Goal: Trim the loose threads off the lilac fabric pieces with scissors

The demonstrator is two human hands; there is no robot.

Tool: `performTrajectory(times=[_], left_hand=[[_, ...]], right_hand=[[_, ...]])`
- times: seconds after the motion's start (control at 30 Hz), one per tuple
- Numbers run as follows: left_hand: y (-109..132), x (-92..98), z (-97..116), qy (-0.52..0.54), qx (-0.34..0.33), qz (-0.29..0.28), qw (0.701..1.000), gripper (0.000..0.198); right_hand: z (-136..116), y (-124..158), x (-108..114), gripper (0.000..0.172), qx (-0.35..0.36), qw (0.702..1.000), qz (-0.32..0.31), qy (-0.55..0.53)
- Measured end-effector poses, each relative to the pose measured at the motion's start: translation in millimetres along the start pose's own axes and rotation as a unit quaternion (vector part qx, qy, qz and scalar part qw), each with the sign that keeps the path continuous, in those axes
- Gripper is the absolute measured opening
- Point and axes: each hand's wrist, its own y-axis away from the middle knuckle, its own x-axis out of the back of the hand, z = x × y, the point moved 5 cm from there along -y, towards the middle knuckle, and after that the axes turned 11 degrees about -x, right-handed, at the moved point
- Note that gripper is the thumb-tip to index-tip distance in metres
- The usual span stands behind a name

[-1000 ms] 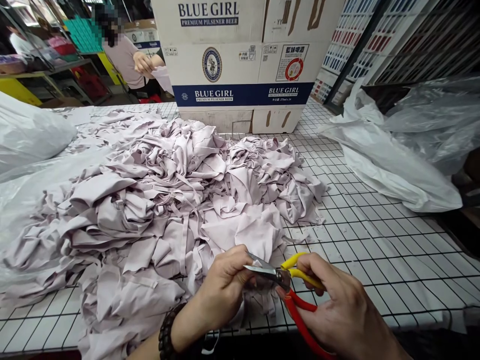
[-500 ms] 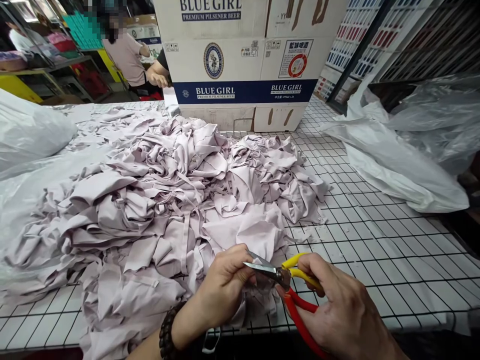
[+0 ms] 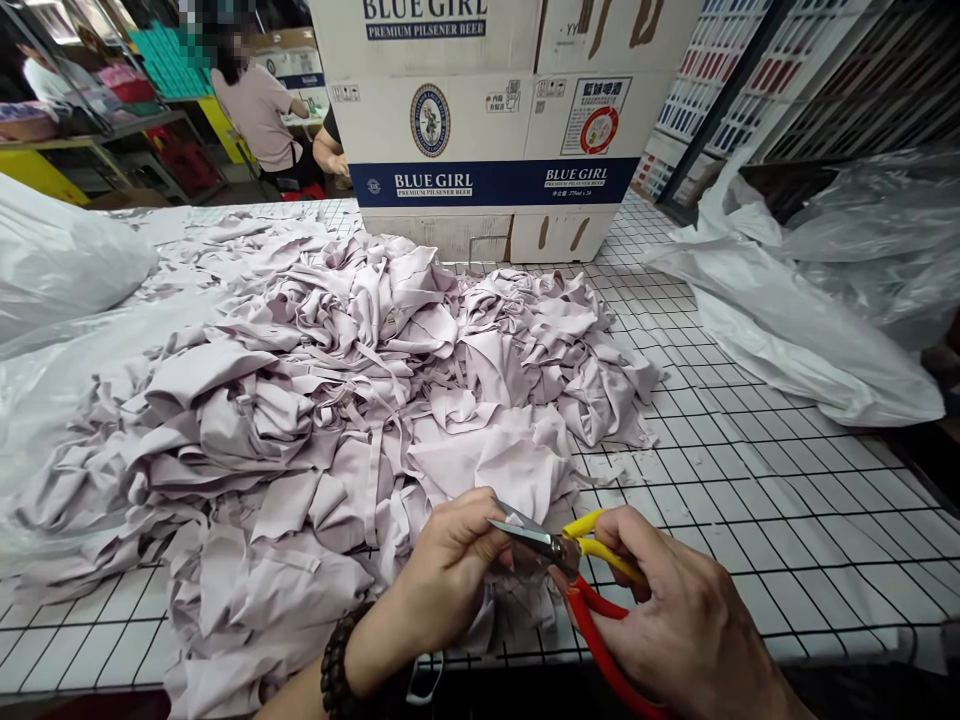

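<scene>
My right hand is closed round a pair of scissors with one yellow and one red handle. Their blades point left and stand slightly apart, with a bit of pale fabric between them. At the blade tips, my left hand pinches a small piece of the pale pinkish fabric, mostly hidden by the fingers. Behind both hands spreads a large heap of pale pinkish fabric pieces, crumpled and overlapping, some with narrow straps.
A large beer carton stands behind the heap. Clear plastic lies at the left and a white plastic bag at the right. The table has a black grid pattern. A person in a pink top and another person's arm are beyond.
The other person's hand beside the carton has drawn back, and the pale piece by it is out of sight. My hands and the scissors have barely moved.
</scene>
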Motion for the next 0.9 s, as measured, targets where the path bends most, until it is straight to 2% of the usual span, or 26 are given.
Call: performTrajectory(times=[0.2, 0.43, 0.57, 0.67, 0.77, 0.83, 0.9], left_hand=[[3, -1.8, -3, 0.034, 0.034, 0.003, 0.999, 0.044], [3, -0.5, -6, 0.033, 0.042, -0.007, 0.999, 0.043], [5, -2.2, -9, 0.054, 0.06, -0.013, 0.997, 0.043], [5, -2.8, -9, 0.058, 0.062, -0.016, 0.996, 0.043], [3, -2.5, -8, 0.043, 0.061, -0.018, 0.997, 0.042], [2, -2.7, -7, 0.043, 0.063, -0.017, 0.997, 0.042], [2, -1.9, -6, 0.053, 0.067, -0.012, 0.996, 0.041]], right_hand=[[-1, -1, -1, 0.03, 0.01, 1.0, 0.004, 0.002], [4, -1, -1, 0.03, 0.016, 1.0, -0.005, 0.0], [4, -3, -3, 0.036, 0.008, 0.999, -0.017, -0.041], [11, -1, -13, 0.04, -0.074, 0.985, -0.086, -0.13], [29, 3, -23, 0.041, -0.229, 0.925, -0.147, -0.265], [49, 5, -25, 0.04, -0.329, 0.874, -0.138, -0.33], [73, 8, -25, 0.038, -0.397, 0.842, -0.103, -0.351]])
